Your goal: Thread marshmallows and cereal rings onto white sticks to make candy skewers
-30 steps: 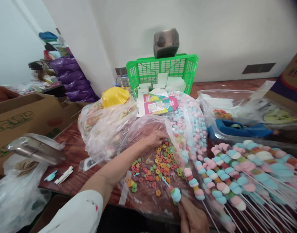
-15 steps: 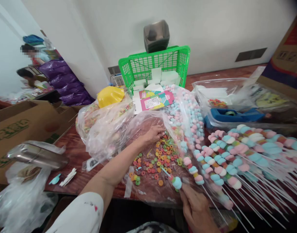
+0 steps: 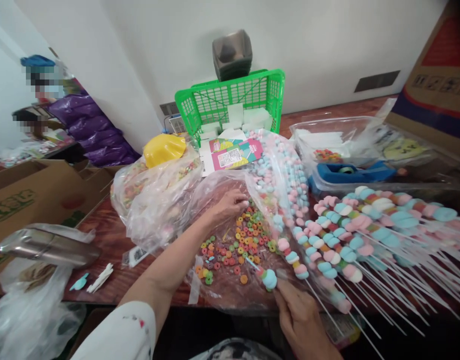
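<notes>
Right hand (image 3: 301,320) pinches a skewer (image 3: 269,278) near the front; left hand (image 3: 230,202), fingers curled, picks among rings (image 3: 245,240). Finished skewers (image 3: 365,235) crowd right, basket (image 3: 230,100) far. Left fingertips' hold is unclear.

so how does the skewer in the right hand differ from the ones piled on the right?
The skewer in the right hand carries just a few pieces near its tip; the piled skewers are loaded along their upper length. The held one is raised over the loose ring candies; the piled ones lie flat, overlapping. Both carry pastel marshmallow pieces.
</notes>
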A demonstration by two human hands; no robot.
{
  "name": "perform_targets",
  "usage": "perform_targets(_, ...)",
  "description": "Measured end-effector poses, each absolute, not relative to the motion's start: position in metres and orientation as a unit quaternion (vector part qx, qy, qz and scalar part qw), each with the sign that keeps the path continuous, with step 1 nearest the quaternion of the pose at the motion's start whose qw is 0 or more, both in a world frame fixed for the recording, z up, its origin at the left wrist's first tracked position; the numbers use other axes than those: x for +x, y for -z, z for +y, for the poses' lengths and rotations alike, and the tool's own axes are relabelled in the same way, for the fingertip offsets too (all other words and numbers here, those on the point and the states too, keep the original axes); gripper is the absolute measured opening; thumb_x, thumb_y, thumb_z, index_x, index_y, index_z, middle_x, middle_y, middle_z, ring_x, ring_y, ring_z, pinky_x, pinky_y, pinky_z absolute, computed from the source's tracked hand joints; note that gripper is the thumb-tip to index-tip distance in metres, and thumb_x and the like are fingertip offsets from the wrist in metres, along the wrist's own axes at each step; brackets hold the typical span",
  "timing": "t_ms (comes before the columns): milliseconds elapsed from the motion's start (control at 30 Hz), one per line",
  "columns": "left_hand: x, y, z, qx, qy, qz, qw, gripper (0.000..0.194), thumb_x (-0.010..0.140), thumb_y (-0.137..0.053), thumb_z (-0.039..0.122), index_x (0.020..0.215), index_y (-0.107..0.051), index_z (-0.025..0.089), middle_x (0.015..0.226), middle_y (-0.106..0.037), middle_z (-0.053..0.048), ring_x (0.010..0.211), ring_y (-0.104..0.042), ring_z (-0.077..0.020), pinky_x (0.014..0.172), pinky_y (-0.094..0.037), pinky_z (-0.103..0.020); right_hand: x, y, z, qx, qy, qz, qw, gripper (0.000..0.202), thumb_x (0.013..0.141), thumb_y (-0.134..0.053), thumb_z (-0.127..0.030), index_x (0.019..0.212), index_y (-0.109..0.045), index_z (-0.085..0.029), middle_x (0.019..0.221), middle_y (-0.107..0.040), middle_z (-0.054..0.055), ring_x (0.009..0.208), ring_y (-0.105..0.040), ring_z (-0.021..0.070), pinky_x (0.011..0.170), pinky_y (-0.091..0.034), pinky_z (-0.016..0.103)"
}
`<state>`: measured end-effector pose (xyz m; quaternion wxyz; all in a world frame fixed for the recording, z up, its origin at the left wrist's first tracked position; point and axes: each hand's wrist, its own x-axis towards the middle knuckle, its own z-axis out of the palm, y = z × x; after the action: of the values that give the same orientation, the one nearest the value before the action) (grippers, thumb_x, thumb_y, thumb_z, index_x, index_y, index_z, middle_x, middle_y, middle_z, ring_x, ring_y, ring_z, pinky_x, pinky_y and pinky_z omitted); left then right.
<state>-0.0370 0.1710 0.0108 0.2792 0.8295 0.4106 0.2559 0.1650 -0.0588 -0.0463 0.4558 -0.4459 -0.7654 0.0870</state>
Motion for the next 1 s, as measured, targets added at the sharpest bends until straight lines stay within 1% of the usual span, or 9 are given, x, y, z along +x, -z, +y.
perform_targets(100,-0.048,-0.017,0.142,0.795,-0.294,0.437,0.301,0.020,0.076,-0.063,0.030,0.081,-0.073,0.014,0.082,-0.063,-0.005,0.075,-0.055,-0.0149,0.069,-0.043,-0.025,0.167,0.049,-0.060,-0.450,-0.084,-0.772,0.442,0.024,0.091,-0.042,-0.011,0.103,-0.061,-0.017,0.072,-0.068,0.004,0.061,-0.065,0.0155,0.053,-0.045,0.024)
perform_targets(233,-0.056,-0.022,0.093,0.656,-0.389,0.444,0.470,0.022,0.069,-0.074,0.031,0.083,-0.070,0.013,0.094,-0.066,-0.006,0.080,-0.061,-0.0149,0.072,-0.047,-0.026,0.167,0.049,-0.063,-0.461,-0.093,-0.762,0.445,0.019,0.091,-0.042,-0.012,0.087,-0.061,-0.016,0.065,-0.064,0.003,0.056,-0.060,0.0134,0.054,-0.043,0.024)
perform_targets(333,-0.053,-0.024,0.058,0.528,-0.446,0.422,0.586,0.026,0.062,-0.080,0.026,0.082,-0.067,0.015,0.083,-0.070,-0.004,0.073,-0.065,-0.0152,0.070,-0.052,-0.029,0.167,0.046,-0.065,-0.468,-0.096,-0.756,0.447,0.021,0.092,-0.043,-0.014,0.079,-0.060,-0.018,0.060,-0.058,0.000,0.052,-0.054,0.0117,0.052,-0.040,0.023)
perform_targets(400,-0.047,-0.023,0.040,0.466,-0.480,0.417,0.616,0.032,0.058,-0.083,0.022,0.085,-0.066,0.016,0.075,-0.070,-0.001,0.064,-0.065,-0.0142,0.063,-0.053,-0.028,0.168,0.044,-0.066,-0.470,-0.097,-0.750,0.455,0.021,0.092,-0.044,-0.015,0.079,-0.060,-0.018,0.061,-0.058,0.000,0.051,-0.053,0.0114,0.052,-0.039,0.024)
perform_targets(500,-0.036,-0.020,0.020,0.433,-0.506,0.419,0.617,0.038,0.054,-0.085,0.020,0.088,-0.069,0.016,0.074,-0.069,0.000,0.062,-0.064,-0.0132,0.058,-0.053,-0.026,0.169,0.041,-0.068,-0.469,-0.103,-0.749,0.457,0.022,0.092,-0.044,-0.014,0.076,-0.058,-0.018,0.060,-0.057,-0.001,0.051,-0.053,0.0111,0.052,-0.038,0.024)
perform_targets(600,-0.027,-0.018,0.010,0.442,-0.517,0.413,0.605,0.033,0.054,-0.085,0.019,0.084,-0.071,0.015,0.075,-0.069,0.000,0.065,-0.062,-0.0115,0.059,-0.053,-0.023,0.172,0.038,-0.069,-0.467,-0.102,-0.751,0.456,0.021,0.091,-0.045,-0.012,0.075,-0.057,-0.019,0.061,-0.057,0.000,0.054,-0.055,0.0119,0.052,-0.038,0.024)
perform_targets(733,-0.017,-0.022,0.004,0.473,-0.527,0.394,0.586,0.031,0.053,-0.086,0.016,0.080,-0.071,0.016,0.076,-0.068,0.001,0.068,-0.061,-0.0101,0.065,-0.051,-0.022,0.175,0.033,-0.070,-0.461,-0.107,-0.751,0.460,0.019,0.090,-0.044,-0.009,0.085,-0.059,-0.018,0.069,-0.062,0.002,0.064,-0.061,0.0133,0.060,-0.044,0.024)
perform_targets(867,-0.009,-0.030,0.001,0.476,-0.530,0.390,0.584,0.030,0.051,-0.087,0.014,0.076,-0.070,0.016,0.074,-0.066,0.002,0.068,-0.058,-0.0094,0.064,-0.048,-0.021,0.177,0.028,-0.071,-0.457,-0.109,-0.752,0.462,0.019,0.090,-0.044,-0.008,0.095,-0.061,-0.016,0.075,-0.065,0.004,0.066,-0.062,0.0140,0.060,-0.045,0.024)
perform_targets(1000,-0.005,-0.029,0.001,0.477,-0.528,0.386,0.586,0.032,0.051,-0.086,0.012,0.080,-0.073,0.017,0.082,-0.068,0.000,0.074,-0.061,-0.0112,0.069,-0.050,-0.022,0.179,0.026,-0.071,-0.462,-0.090,-0.758,0.452,0.022,0.090,-0.043,-0.008,0.102,-0.061,-0.015,0.075,-0.066,0.005,0.068,-0.064,0.0150,0.062,-0.047,0.024)
